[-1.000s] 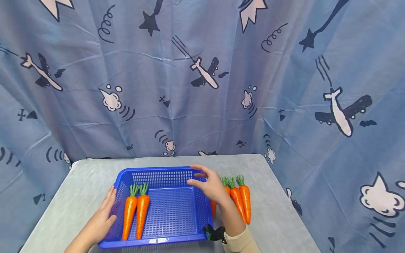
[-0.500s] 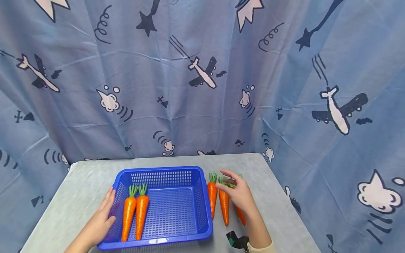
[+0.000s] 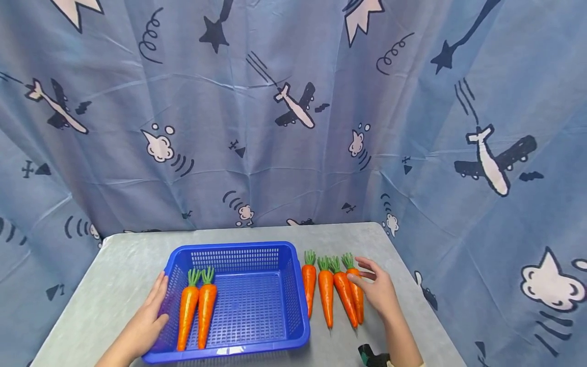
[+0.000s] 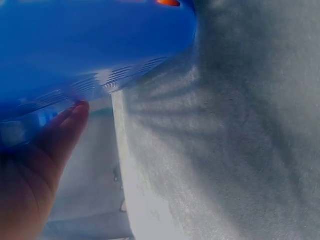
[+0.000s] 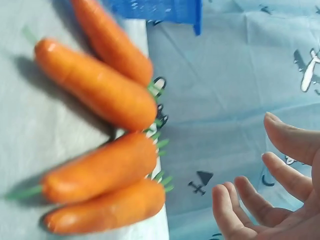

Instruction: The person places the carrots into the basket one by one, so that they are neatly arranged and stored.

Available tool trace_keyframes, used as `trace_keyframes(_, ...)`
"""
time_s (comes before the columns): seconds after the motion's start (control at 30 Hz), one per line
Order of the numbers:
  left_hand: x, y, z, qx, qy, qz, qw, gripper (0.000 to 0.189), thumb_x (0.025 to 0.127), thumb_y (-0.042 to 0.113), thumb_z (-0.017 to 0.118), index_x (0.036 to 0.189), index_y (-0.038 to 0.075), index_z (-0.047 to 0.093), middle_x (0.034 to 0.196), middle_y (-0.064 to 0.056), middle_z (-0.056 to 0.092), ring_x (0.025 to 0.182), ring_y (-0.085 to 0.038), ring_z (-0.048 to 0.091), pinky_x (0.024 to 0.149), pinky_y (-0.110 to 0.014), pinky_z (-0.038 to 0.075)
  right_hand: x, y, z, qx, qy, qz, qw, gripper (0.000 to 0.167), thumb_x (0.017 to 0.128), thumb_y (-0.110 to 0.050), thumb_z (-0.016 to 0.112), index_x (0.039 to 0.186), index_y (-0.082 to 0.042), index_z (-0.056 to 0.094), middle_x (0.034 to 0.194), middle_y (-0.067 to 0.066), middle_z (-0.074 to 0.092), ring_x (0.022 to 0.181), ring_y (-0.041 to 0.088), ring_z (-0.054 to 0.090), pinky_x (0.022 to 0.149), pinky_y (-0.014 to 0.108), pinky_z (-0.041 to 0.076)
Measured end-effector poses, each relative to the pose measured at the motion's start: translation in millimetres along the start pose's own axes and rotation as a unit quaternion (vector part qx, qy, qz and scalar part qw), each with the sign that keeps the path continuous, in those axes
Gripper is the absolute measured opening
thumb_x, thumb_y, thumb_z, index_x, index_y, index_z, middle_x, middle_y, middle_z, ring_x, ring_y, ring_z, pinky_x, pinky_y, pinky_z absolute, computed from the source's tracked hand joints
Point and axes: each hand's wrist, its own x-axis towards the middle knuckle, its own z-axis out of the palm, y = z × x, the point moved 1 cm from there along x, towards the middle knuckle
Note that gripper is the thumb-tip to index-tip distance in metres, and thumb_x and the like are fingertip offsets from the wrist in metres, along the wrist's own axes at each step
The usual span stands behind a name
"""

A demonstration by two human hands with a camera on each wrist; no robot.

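Observation:
My left hand (image 3: 141,322) rests against the left wall of a blue plastic basket (image 3: 252,300), fingers straight. In the left wrist view, the thumb (image 4: 62,131) touches the basket's side. Two carrots with green tops, a left one (image 3: 187,316) and a right one (image 3: 207,313), lie side by side inside the basket's left part. My right hand (image 3: 379,291) hovers by the rightmost carrot (image 3: 357,300) on the table, fingers spread and slightly bent, holding nothing. In the right wrist view, the fingers of the right hand (image 5: 280,195) stand apart from the carrots.
Right of the basket, more carrots lie in a row: one beside the basket wall (image 3: 309,283), another (image 3: 326,295), and a third (image 3: 345,295) touching the rightmost. A grey-white table (image 3: 124,260) carries everything. A blue patterned curtain (image 3: 220,153) hangs behind and at the sides.
My right hand has moved right, from above the basket's right rim, across the carrots on the table, to the rightmost one. The left hand has stayed on the basket.

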Motion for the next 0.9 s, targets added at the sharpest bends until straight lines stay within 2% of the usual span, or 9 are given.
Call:
trace_keyframes(0.1,-0.3,-0.1,0.1,0.001,0.009,0.011,0.9999,0.083,0.085,-0.008,0.057,0.158,-0.007,0.017,0.167,-0.026,0.008,0.140,-0.063,0.027,0.097,0.007,-0.003,6.3,8,-2,-0.004,-0.003,0.014,0.9999,0.060,0.092,-0.026,0.073,0.146,-0.016,0.051,0.147,0.020,0.051,0.129,0.041,0.055,0.102,0.051,0.053)
trace_keyframes(0.27,0.0,-0.2,-0.5,0.002,0.006,0.008,1.0000,0.083,0.086,-0.007,0.057,0.158,-0.006,0.016,0.167,-0.027,0.008,0.140,-0.062,0.026,0.098,0.005,-0.004,16.0,24,1,-0.016,-0.008,0.033,0.9993,0.066,0.092,-0.021,0.072,0.151,-0.016,0.043,0.148,0.025,0.047,0.129,0.044,0.052,0.104,0.055,0.050)
trace_keyframes(0.43,0.6,-0.2,-1.2,-0.005,-0.013,-0.014,0.9998,0.083,0.088,-0.006,0.055,0.160,-0.004,0.013,0.167,-0.026,0.006,0.143,-0.061,0.022,0.102,-0.001,-0.006,24.3,41,6,-0.041,-0.018,0.039,0.9982,0.068,0.092,-0.018,0.071,0.152,-0.014,0.040,0.152,0.030,0.039,0.128,0.050,0.051,0.103,0.062,0.047)
trace_keyframes(0.5,0.5,-0.1,-1.6,-0.008,-0.015,-0.016,0.9997,0.083,0.088,-0.005,0.055,0.160,-0.003,0.013,0.168,-0.025,0.005,0.144,-0.060,0.021,0.113,-0.012,-0.005,27.6,46,6,-0.043,-0.027,0.038,0.9980,0.069,0.092,-0.018,0.072,0.153,-0.013,0.039,0.153,0.032,0.037,0.127,0.053,0.051,0.102,0.063,0.047)
trace_keyframes(0.67,0.2,-0.5,-0.6,-0.003,0.000,0.004,1.0000,0.083,0.087,-0.006,0.056,0.159,-0.006,0.015,0.167,-0.027,0.007,0.141,-0.062,0.024,0.112,-0.007,-0.004,35.8,58,8,-0.035,-0.066,0.043,0.9963,0.075,0.089,-0.016,0.075,0.154,-0.013,0.037,0.150,0.034,0.038,0.123,0.053,0.053,0.090,0.055,0.057)
trace_keyframes(0.73,0.1,-0.1,-0.2,0.002,0.010,0.017,0.9998,0.082,0.085,-0.007,0.057,0.157,-0.008,0.018,0.166,-0.029,0.010,0.139,-0.063,0.027,0.101,0.004,-0.004,38.0,61,9,-0.035,-0.081,0.044,0.9952,0.077,0.088,-0.014,0.076,0.154,-0.012,0.038,0.147,0.035,0.040,0.120,0.050,0.055,0.083,0.049,0.060)
trace_keyframes(0.8,-0.2,0.3,0.1,0.006,0.018,0.026,0.9995,0.082,0.084,-0.008,0.058,0.156,-0.010,0.020,0.165,-0.030,0.012,0.137,-0.064,0.029,0.100,0.006,-0.004,39.1,63,10,-0.032,-0.093,0.044,0.9942,0.078,0.087,-0.010,0.076,0.154,-0.011,0.038,0.143,0.037,0.043,0.116,0.049,0.058,0.078,0.045,0.061)
trace_keyframes(0.9,0.0,1.1,-0.3,0.006,0.011,0.020,0.9997,0.081,0.084,-0.008,0.058,0.156,-0.010,0.020,0.165,-0.029,0.012,0.138,-0.064,0.029,0.099,0.006,-0.003,40.0,65,10,-0.033,-0.096,0.053,0.9934,0.075,0.087,-0.005,0.074,0.154,-0.011,0.041,0.139,0.037,0.048,0.107,0.040,0.062,0.072,0.040,0.061)
